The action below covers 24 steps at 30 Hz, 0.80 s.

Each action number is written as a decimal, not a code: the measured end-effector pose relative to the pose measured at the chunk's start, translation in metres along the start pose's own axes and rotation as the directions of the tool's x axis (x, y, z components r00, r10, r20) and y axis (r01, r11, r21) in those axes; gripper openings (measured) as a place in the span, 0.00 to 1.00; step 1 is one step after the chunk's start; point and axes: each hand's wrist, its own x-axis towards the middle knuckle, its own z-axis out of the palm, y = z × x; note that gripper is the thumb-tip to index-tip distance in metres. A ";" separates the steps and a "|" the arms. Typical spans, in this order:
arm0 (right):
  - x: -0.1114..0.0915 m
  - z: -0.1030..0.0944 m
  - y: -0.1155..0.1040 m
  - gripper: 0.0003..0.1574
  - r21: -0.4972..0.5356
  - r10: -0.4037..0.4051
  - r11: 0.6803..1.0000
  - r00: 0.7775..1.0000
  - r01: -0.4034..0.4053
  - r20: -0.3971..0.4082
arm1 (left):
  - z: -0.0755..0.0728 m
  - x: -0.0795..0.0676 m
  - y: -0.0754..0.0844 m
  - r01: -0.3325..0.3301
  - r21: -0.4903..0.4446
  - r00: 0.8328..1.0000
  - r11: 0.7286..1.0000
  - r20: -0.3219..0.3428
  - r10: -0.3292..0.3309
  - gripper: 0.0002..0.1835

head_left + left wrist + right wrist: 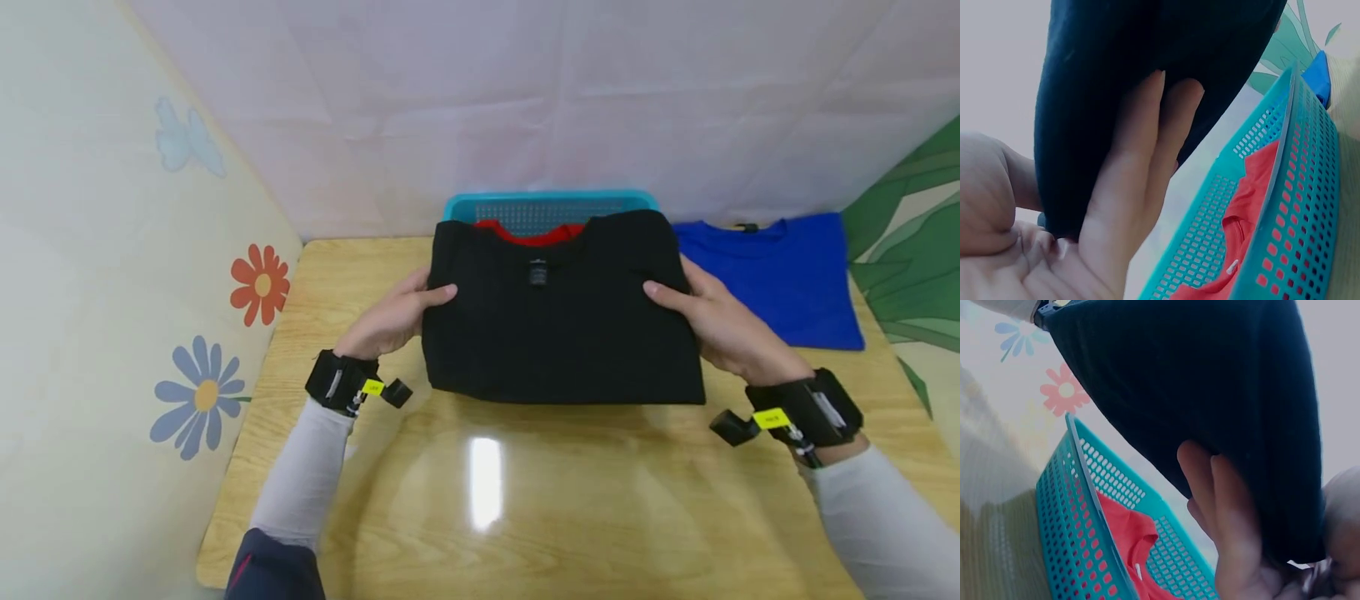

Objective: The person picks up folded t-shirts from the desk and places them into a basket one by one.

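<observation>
A folded black T-shirt [562,333] with a neck label is held up in the air, stretched between both hands. My left hand [393,315] grips its left side, thumb on the front and fingers behind, as the left wrist view shows. On the opposite side my right hand [723,321] pinches the edge the same way. Behind and below the shirt stands a turquoise plastic basket [1088,525] with perforated walls. A red garment [1132,540] lies inside it; in the head view the black shirt hides most of both.
A folded blue T-shirt [772,279] lies on the wooden table [570,500] to the right of the basket. A pale cloth-like backdrop [420,108] rises behind the table. On the left is a wall with painted flowers [206,396].
</observation>
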 end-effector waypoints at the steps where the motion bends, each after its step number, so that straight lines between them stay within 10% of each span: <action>1: 0.003 -0.001 -0.001 0.49 -0.002 -0.003 1.000 1.000 0.003 0.003 | -0.001 0.003 0.001 0.003 0.003 1.000 1.000 -0.004 -0.003 0.35; 24: 0.075 -0.025 -0.023 0.48 -0.068 0.030 0.997 0.999 -0.029 0.023 | -0.033 0.067 0.022 0.081 0.045 0.996 0.996 -0.036 -0.079 0.34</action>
